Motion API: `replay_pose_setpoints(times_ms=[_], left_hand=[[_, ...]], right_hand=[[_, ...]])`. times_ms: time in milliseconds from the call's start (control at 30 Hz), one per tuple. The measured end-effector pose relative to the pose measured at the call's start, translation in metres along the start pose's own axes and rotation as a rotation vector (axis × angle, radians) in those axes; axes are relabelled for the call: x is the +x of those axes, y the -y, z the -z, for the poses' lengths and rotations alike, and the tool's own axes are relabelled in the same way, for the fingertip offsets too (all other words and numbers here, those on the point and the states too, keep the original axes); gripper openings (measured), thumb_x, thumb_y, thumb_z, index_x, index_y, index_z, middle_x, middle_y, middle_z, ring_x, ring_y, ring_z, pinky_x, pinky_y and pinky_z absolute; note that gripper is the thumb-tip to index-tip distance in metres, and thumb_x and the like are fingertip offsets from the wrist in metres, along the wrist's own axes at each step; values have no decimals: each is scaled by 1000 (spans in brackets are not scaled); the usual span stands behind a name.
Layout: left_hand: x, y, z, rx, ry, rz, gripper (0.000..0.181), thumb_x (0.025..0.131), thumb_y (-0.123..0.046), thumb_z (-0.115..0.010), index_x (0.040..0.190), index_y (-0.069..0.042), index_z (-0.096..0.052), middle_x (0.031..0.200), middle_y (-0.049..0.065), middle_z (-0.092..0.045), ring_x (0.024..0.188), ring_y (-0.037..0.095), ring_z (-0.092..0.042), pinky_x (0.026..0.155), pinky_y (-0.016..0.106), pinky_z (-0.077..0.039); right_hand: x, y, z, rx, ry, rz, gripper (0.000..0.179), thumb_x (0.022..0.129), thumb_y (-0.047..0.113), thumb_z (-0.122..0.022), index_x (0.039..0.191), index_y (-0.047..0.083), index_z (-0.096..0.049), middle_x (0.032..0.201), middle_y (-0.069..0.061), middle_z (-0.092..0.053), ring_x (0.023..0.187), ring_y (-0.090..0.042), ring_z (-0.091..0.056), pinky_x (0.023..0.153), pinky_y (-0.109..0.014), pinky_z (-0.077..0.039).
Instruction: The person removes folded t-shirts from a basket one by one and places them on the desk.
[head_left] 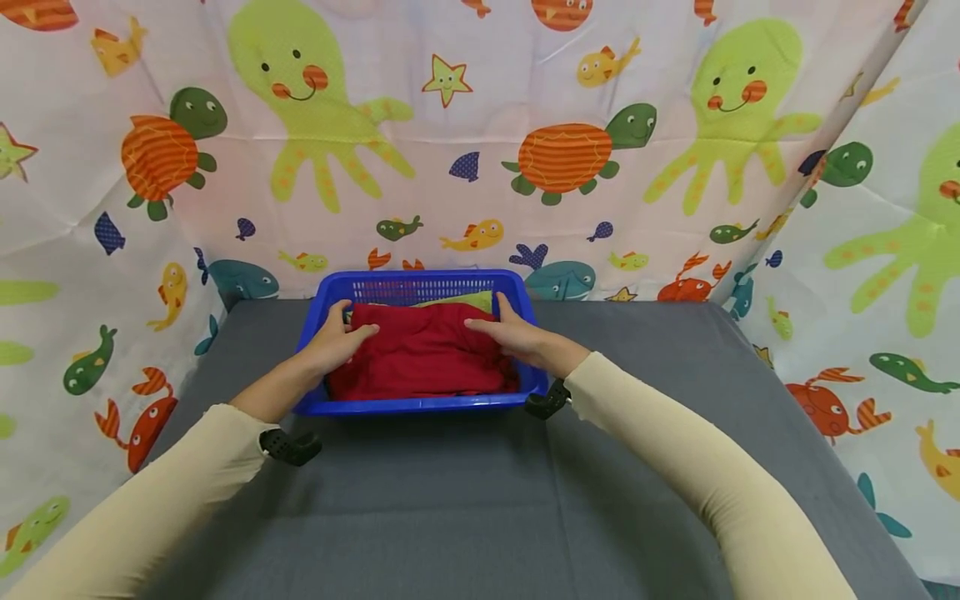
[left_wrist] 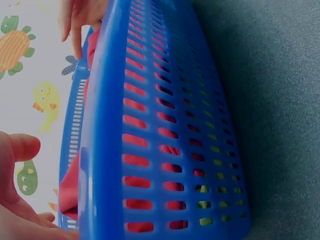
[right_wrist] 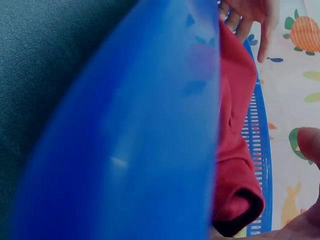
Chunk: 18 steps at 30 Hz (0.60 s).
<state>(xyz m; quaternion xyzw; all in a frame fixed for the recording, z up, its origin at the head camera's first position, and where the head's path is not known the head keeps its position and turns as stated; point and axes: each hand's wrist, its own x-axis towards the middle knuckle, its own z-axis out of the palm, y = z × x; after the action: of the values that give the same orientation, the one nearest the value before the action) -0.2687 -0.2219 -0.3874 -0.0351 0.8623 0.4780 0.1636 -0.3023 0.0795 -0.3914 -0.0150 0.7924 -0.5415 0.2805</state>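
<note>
A blue plastic basket with slotted walls stands on the grey table. Red cloth lies bunched inside it, and light green cloth shows behind the red. At the basket's left end, my left hand reaches over the rim beside the red cloth, thumb spread from the fingers. My right hand is placed likewise at the right end, its thumb over the cloth's edge. The left wrist view shows red and green through the slots of the basket wall. In both wrist views the rim partly hides the near hand's fingers.
The grey table extends in front of the basket and to both sides. Close behind the basket hangs a white curtain printed with sea animals, which also lines the left and right sides. Dark wrist devices sit beneath both wrists.
</note>
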Motion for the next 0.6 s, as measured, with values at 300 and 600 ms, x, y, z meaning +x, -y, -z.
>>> replay_pose_setpoints(times_ms=[300,600], left_hand=[[4,6,-7,56,-34,-31,92,102,-36,-55,161,-12,11,163,30,-20,151,49,-22,120,66,-25],[6,9,2,-73,-9,-27,95,101,-36,-57,161,-17,14,163,31,-15,150,48,-22,119,68,-24]], right_hand=[[1,-1,-4,-81,-1,40,112,96,35,-68,160,24,23,170,-9,17,159,-34,-1,127,-56,-15],[2,-1,-2,-14,41,34,117,94,27,-72,159,28,25,170,-11,12,158,-37,-7,127,-56,-16]])
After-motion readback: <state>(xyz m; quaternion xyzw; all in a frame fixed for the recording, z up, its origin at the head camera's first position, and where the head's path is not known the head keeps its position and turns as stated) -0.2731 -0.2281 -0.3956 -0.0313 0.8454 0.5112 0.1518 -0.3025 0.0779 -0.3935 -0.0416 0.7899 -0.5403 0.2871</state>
